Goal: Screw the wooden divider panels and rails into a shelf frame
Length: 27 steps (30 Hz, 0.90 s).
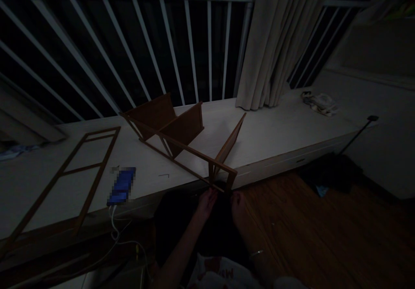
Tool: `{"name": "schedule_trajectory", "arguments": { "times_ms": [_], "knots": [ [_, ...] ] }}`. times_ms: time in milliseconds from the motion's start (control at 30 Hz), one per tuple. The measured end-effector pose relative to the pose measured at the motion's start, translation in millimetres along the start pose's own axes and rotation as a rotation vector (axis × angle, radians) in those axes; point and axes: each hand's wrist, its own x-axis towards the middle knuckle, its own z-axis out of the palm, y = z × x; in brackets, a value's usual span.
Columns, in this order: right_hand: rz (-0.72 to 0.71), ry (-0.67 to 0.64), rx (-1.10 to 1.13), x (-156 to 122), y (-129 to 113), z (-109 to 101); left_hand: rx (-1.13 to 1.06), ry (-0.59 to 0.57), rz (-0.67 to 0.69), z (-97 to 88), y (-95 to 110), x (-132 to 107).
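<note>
A partly built brown wooden rack (181, 135) lies on its side on a white platform (275, 133), its near end overhanging the front edge. My left hand (207, 200) reaches up to that near end, its fingers curled close under the frame's lower corner. My right hand (238, 202) is just beside it, under the same corner. A bracelet (256, 253) shows on my right wrist. The scene is very dark, so the fingers of both hands are hard to read.
A flat wooden frame (69, 174) lies on the platform at left. A blue phone (122, 186) with a white cable (114, 224) sits near the edge. White railing bars (191, 47), a curtain (279, 38), a small bundle (319, 103) at right. Wooden floor (311, 228) below.
</note>
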Motion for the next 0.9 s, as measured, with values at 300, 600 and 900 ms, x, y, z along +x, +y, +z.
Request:
{"name": "schedule_trajectory", "arguments": {
  "times_ms": [300, 600, 900],
  "knots": [
    [0.02, -0.155, 0.155, 18.8, -9.6, 15.3, -0.027, -0.017, 0.025, -1.6, -3.5, 3.3],
    [0.111, -0.287, 0.23, -32.3, -18.6, 32.4, -0.016, 0.076, -0.004, -41.1, 15.4, -26.2],
    [0.111, -0.478, 0.323, -66.5, -23.2, 54.0, 0.056, 0.116, 0.006, -73.6, 45.3, -65.1]
  ]
}}
